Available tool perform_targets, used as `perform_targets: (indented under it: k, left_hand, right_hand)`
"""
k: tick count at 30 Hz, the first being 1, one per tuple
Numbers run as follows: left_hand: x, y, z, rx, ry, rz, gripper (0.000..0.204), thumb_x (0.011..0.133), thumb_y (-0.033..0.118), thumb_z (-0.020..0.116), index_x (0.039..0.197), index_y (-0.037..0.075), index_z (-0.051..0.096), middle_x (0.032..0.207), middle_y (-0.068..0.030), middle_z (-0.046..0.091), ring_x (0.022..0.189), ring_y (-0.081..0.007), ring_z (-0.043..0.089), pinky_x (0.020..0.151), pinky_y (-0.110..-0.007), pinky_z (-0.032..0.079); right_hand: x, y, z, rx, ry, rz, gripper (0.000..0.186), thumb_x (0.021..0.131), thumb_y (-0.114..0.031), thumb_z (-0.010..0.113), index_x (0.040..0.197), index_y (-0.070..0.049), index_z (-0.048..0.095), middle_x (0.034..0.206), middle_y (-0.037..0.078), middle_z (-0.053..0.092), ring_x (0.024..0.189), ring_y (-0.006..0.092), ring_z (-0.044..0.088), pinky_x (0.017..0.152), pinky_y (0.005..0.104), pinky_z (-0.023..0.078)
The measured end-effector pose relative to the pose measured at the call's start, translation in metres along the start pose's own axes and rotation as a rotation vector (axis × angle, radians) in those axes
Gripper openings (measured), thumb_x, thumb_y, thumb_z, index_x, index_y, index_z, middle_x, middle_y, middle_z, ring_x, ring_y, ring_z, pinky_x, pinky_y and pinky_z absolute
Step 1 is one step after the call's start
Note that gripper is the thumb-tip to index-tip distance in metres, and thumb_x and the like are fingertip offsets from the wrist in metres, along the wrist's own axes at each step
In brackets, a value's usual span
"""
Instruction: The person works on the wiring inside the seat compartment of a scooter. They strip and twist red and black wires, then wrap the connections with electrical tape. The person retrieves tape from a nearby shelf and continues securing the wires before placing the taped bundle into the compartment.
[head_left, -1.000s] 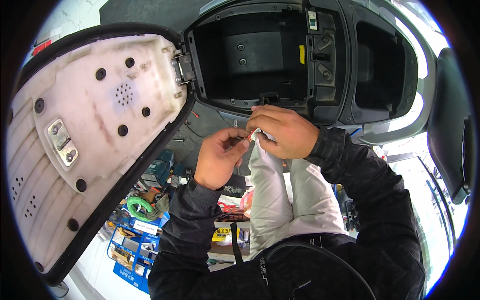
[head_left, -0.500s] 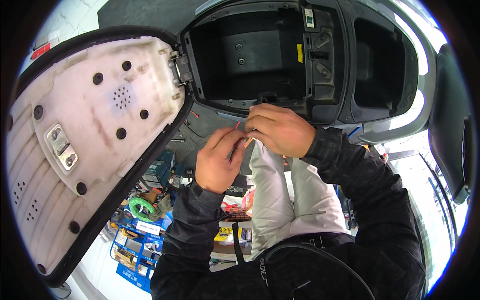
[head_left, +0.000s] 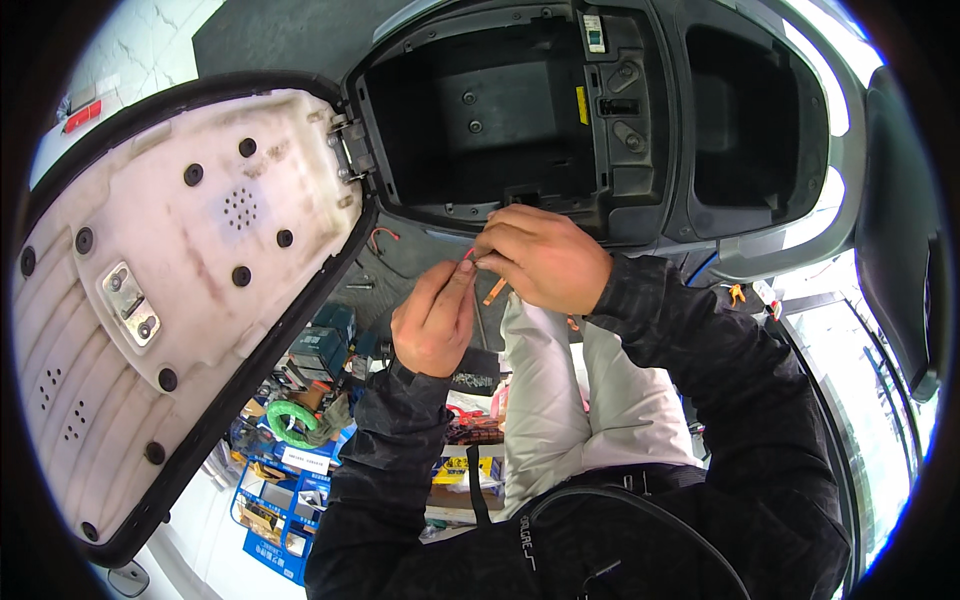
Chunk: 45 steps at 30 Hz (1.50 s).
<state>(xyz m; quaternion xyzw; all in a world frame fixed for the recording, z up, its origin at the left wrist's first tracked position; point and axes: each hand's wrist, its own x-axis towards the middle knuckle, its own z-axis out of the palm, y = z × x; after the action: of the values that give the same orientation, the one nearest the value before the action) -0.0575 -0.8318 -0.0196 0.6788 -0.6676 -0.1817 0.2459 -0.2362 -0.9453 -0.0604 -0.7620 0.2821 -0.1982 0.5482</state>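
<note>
Both my hands meet just beside the open storage box (head_left: 490,75) of a scooter. My left hand (head_left: 435,318) is closed, its thumb and forefinger pinching a thin red wire (head_left: 469,254). Against them rest the bent fingers of my right hand (head_left: 548,258), closed at the same wire; the wire's end is hidden between the fingertips. A narrow orange piece (head_left: 495,291) juts out below my right hand, and I cannot tell whether that hand holds it. Another red wire (head_left: 383,234) lies farther left, by the seat hinge (head_left: 352,148).
The upturned seat (head_left: 215,240) stands hinged open on the left, pale underside showing. Below it are a green ring-shaped roll (head_left: 290,424), several boxes and a blue rack (head_left: 275,560). A dark backrest (head_left: 895,240) is at the far right. Orange clips (head_left: 738,294) lie beyond my right sleeve.
Both hands have shifted slightly left, still together at the red wire. The orange piece now shows apart from my left fingers. The whole view has moved a little against the scooter.
</note>
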Motion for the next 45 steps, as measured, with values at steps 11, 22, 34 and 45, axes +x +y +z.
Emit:
perform_targets:
  k: [11,22,34,45]
  left_hand:
    - [0.000,0.005,-0.002,-0.704,-0.104,-0.576,0.017,0.102,0.007,0.072,0.114,-0.004,0.072,0.112,-0.0136,0.072,0.093,-0.0215,0.073,0.082,-0.033,0.060]
    - [0.030,-0.047,-0.016,-1.437,-0.735,-1.140,0.029,0.108,0.022,0.067,0.120,-0.005,0.067,0.103,-0.0095,0.073,0.087,-0.0169,0.071,0.085,-0.032,0.058]
    - [0.023,-0.035,-0.002,-1.286,-0.687,-1.003,0.018,0.102,0.011,0.073,0.113,-0.003,0.070,0.093,-0.0055,0.072,0.075,-0.0096,0.062,0.071,-0.025,0.049]
    - [0.004,-0.021,0.015,-1.024,-0.544,-0.889,0.015,0.106,0.011,0.067,0.109,-0.003,0.069,0.082,-0.0036,0.067,0.068,-0.0121,0.062,0.064,-0.029,0.052]
  right_hand:
    - [-0.003,0.003,-0.001,0.034,0.020,-0.010,0.017,0.090,-0.011,0.078,0.101,-0.001,0.070,0.100,0.012,0.067,0.099,0.0351,0.067,0.087,0.0435,0.057]
    - [-0.003,0.008,-0.008,0.072,-0.109,-0.031,0.014,0.092,-0.008,0.074,0.102,0.000,0.068,0.100,0.013,0.066,0.101,0.0365,0.066,0.101,0.0450,0.055]
    - [-0.003,0.016,-0.007,0.119,-0.182,-0.085,0.009,0.094,-0.006,0.070,0.101,0.000,0.067,0.099,0.012,0.066,0.100,0.0354,0.066,0.111,0.0477,0.052]
    - [-0.040,-0.047,-0.038,-0.075,0.088,0.112,0.016,0.095,-0.013,0.068,0.107,-0.002,0.071,0.106,0.013,0.068,0.105,0.0350,0.067,0.090,0.0446,0.056]
